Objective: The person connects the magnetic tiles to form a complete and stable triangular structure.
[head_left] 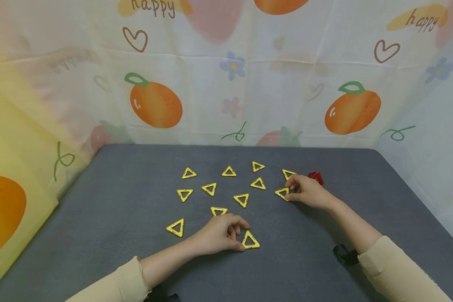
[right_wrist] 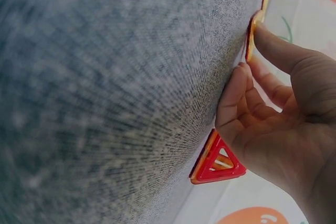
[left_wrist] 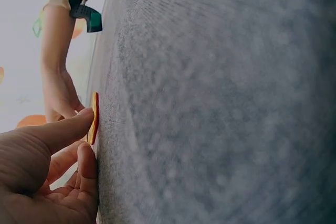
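My left hand (head_left: 223, 235) holds a yellow triangular frame tile (head_left: 251, 246) at the front of the group, thumb and fingertips at its left side. In the left wrist view the thumb lies on the tile's (left_wrist: 95, 124) face, close to the tabletop. Farther right, my right hand (head_left: 308, 192) pinches another yellow triangular tile (head_left: 281, 190) between thumb and fingers. The right wrist view shows that tile (right_wrist: 251, 38) edge-on between them. Just behind the right hand stands a red piece with triangular faces (head_left: 316, 178), seen closer as a red frame (right_wrist: 231, 174).
Several more yellow triangular tiles lie spread flat across the dark grey table (head_left: 98, 235), including one (head_left: 179, 233) left of the left hand and one (head_left: 285, 172) just behind the right fingers. A printed cloth (head_left: 204, 100) hangs along the back and sides.
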Demonstrator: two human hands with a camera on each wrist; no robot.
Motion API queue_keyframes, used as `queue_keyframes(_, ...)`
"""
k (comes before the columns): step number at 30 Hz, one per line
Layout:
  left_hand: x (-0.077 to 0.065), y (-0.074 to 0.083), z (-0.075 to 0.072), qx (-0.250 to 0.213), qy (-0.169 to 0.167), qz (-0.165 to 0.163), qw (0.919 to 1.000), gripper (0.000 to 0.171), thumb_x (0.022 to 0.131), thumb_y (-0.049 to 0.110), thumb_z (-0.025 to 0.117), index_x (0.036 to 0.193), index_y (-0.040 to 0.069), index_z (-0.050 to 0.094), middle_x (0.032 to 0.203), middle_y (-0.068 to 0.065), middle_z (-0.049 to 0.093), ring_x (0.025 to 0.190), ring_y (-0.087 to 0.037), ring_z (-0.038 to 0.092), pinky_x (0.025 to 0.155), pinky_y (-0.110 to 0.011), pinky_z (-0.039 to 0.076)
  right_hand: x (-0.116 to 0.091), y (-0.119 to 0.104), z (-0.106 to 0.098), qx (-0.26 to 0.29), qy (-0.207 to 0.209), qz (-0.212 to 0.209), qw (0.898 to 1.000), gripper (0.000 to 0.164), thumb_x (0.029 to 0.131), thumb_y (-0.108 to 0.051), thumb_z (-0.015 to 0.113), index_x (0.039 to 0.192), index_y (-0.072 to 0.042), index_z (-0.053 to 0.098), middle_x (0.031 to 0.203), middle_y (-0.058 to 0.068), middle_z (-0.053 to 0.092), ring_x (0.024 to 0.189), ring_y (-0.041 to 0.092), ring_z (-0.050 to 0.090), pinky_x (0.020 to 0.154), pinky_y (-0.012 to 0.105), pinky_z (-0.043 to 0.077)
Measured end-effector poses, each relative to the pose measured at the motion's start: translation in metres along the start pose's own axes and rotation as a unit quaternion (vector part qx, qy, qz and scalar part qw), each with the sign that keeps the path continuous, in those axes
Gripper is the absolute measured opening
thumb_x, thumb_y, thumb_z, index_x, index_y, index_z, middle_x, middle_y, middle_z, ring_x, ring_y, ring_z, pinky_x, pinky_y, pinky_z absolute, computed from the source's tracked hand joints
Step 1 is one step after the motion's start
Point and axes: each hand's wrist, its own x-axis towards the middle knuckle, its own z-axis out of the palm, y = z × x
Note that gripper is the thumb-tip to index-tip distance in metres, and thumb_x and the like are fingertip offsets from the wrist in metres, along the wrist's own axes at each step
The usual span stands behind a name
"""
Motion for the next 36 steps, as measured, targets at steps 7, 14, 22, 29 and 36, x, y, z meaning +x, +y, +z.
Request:
queue_keyframes(7,0.0,-0.001,0.001,0.014,0.001,0.016,0.9998,0.041,0.078,0.013,0.084,0.115,0.009,0.07,0.088,-0.001,0.059,0.063,0.001,0.054,0.063,-0.017,0.046,0.001,-0.003,-0.001,0.027,0.0,0.009,1.0,0.032,0.086,-0.019,0.077,0.107,-0.003,0.058,0.096,0.011,0.065,0.08,0.013,0.061,0.067,0.024,0.05)
queue_keyframes(14,0.0,-0.002,0.002,0.013,0.003,0.015,0.9998,0.039,0.077,0.013,0.085,0.113,0.01,0.07,0.087,-0.001,0.058,0.063,0.001,0.053,0.063,-0.017,0.047,0.002,-0.011,-0.001,0.065,-0.017,0.012,0.998,0.029,0.087,-0.01,0.074,0.108,-0.003,0.056,0.084,0.009,0.066,0.072,0.015,0.064,0.066,0.027,0.054)
queue_keyframes(22,0.001,-0.002,0.002,0.013,0.006,0.013,0.9998,0.037,0.077,0.014,0.085,0.111,0.01,0.072,0.085,-0.001,0.058,0.062,0.001,0.053,0.061,-0.017,0.047,-0.006,-0.04,0.009,0.117,-0.075,-0.026,0.99,0.023,0.091,-0.01,0.069,0.111,-0.006,0.059,0.082,0.009,0.068,0.071,0.018,0.069,0.066,0.028,0.058)
queue_keyframes(29,0.001,-0.001,0.002,0.014,0.009,0.016,0.9997,0.036,0.077,0.013,0.085,0.11,0.01,0.072,0.085,-0.002,0.058,0.063,0.002,0.052,0.061,-0.017,0.048,-0.021,-0.069,0.025,0.145,-0.117,-0.031,0.982,0.019,0.091,-0.012,0.07,0.108,-0.007,0.063,0.082,0.006,0.068,0.071,0.021,0.071,0.066,0.03,0.059)
queue_keyframes(36,0.002,-0.002,0.002,0.015,0.009,0.017,0.9997,0.035,0.077,0.013,0.085,0.109,0.009,0.072,0.085,-0.002,0.059,0.063,0.002,0.052,0.06,-0.017,0.048,-0.03,-0.08,0.035,0.156,-0.136,-0.029,0.978,0.02,0.088,-0.011,0.072,0.105,-0.007,0.065,0.081,0.005,0.069,0.069,0.021,0.071,0.063,0.03,0.059)
